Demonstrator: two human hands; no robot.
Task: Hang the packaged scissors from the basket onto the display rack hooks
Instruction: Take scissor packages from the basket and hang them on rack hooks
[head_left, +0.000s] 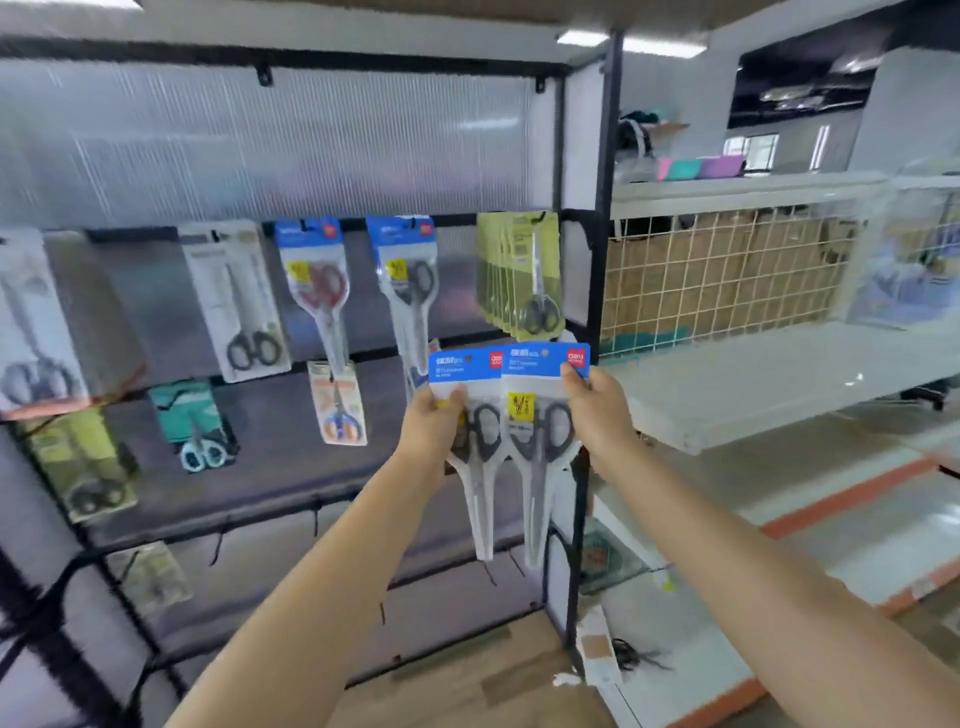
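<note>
Both hands (519, 415) grip scissor packs (511, 415) before rack (605, 208); hooks blurred.

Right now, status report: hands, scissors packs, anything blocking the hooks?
Left hand grips one scissors pack; right hand pinches the other pack. Both held up before the rack, neither hung. Nothing between packs and rack.

Held scissor packs (511, 410) — two; hands (431, 423) — two.
</note>
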